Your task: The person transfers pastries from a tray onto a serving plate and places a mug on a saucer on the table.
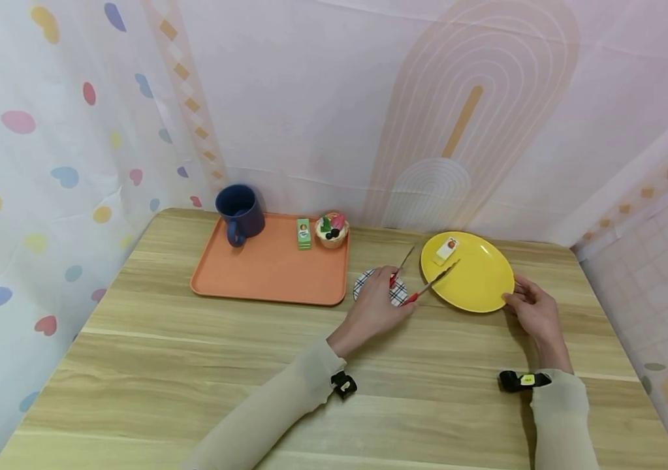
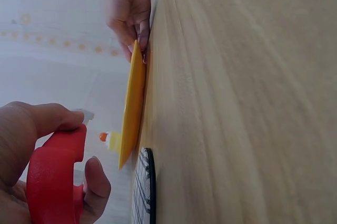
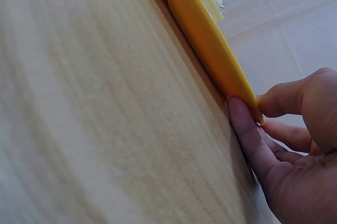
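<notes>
My left hand (image 1: 376,303) holds a pair of red-handled tongs (image 2: 50,182), with the thumb and a finger against the red plastic. Their two metal arms stand spread apart; one reaches over the rim of the yellow plate (image 1: 480,287), close to a small cake slice (image 1: 445,251). Nothing shows between the arms' tips. The slice is pale yellow with an orange topping and sits at the plate's left side. My right hand (image 1: 536,316) pinches the plate's right rim between thumb and fingers. Below my left hand lies a round black-and-white checked coaster (image 1: 398,296), partly hidden by it.
An orange tray (image 1: 269,281) lies at the left of the wooden table (image 1: 428,405). On it stand a dark blue mug (image 1: 242,212), a small green box (image 1: 303,234) and a fruit-topped cupcake (image 1: 332,231). A patterned curtain (image 1: 310,117) hangs behind the table.
</notes>
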Tool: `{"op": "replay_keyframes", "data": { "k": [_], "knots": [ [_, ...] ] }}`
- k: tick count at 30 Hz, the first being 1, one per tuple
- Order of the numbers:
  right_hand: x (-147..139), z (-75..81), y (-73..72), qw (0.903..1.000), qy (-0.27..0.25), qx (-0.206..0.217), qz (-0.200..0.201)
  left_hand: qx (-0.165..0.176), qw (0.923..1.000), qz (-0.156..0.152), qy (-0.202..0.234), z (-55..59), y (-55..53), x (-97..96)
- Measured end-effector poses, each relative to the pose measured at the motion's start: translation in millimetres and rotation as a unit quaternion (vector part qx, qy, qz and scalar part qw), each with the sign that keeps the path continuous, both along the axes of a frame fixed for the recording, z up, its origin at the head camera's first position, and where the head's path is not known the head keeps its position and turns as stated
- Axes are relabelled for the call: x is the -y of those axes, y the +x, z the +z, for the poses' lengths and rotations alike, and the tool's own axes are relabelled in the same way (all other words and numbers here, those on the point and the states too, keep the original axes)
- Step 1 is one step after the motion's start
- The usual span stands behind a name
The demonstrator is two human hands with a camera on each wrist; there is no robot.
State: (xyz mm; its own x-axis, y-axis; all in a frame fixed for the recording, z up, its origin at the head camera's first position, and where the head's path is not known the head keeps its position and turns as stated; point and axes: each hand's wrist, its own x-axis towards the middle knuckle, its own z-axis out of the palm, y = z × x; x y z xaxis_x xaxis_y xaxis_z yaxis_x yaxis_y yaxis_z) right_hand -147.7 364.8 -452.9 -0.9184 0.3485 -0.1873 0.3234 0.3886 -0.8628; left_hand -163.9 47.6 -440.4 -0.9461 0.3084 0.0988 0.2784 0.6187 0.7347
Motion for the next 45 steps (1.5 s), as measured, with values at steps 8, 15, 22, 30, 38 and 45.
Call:
{"op": "replay_keyframes", "data": {
  "k": [8,15,22,30,38,45],
  "knots": [
    [0,0.0,0.3,1.0000,0.001,0.001,-0.004,-0.004,0.9998,0.011,0.019,-0.6,5.1,9.4],
    [-1,-0.5,-0.1,1.0000,-0.001,-0.005,-0.003,-0.006,0.9986,0.020,0.049,0.1,8.5,20.1],
    [-1,0.0,-1.4,1.0000,-0.001,-0.008,-0.004,-0.010,0.9975,0.027,0.065,0.0,11.6,30.6],
    [-1,-0.9,-1.4,1.0000,-0.004,-0.004,-0.005,-0.024,0.9955,0.040,0.082,1.4,12.3,45.5],
    [0,-0.4,-1.5,1.0000,-0.004,-0.003,-0.008,-0.024,0.9948,0.065,0.074,7.9,10.4,59.9],
    [-1,-1.3,0.2,1.0000,-0.002,-0.005,-0.004,-0.023,0.9935,0.074,0.083,12.8,10.8,69.9]
  ]
}}
